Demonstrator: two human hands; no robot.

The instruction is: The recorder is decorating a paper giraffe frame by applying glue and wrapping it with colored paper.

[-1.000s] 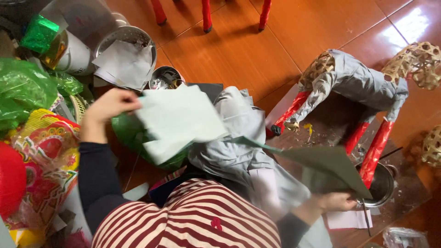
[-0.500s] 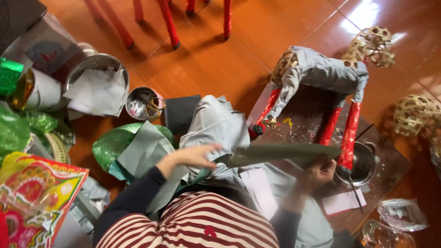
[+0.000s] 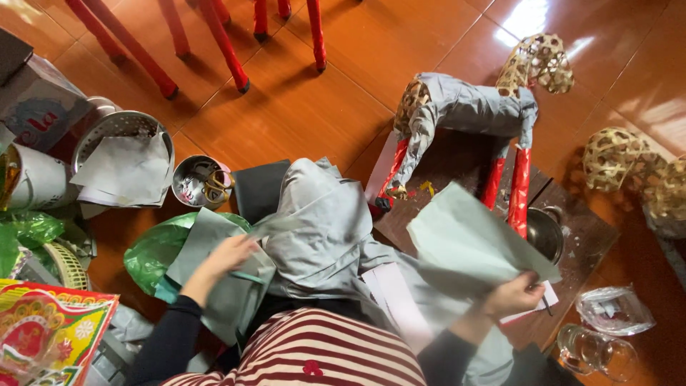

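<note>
A grey sheet [image 3: 468, 243] is gripped above the right hand [image 3: 513, 294]; the left hand [image 3: 225, 259] is pressed flat, fingers loose, on the paper stack [image 3: 214, 286].

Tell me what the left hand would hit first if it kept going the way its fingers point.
The left hand lies on a stack of grey-green paper sheets, fingers pointing up and right. Going straight on, it would probably meet the crumpled grey paper heap first, though depth is unclear.

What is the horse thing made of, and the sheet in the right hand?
The horse figure looks like a woven bamboo or rattan frame, open lattice at the head, covered with matte grey paper. The sheet in the right hand seems thin, pale grey-green paper: it bends limply.
</note>
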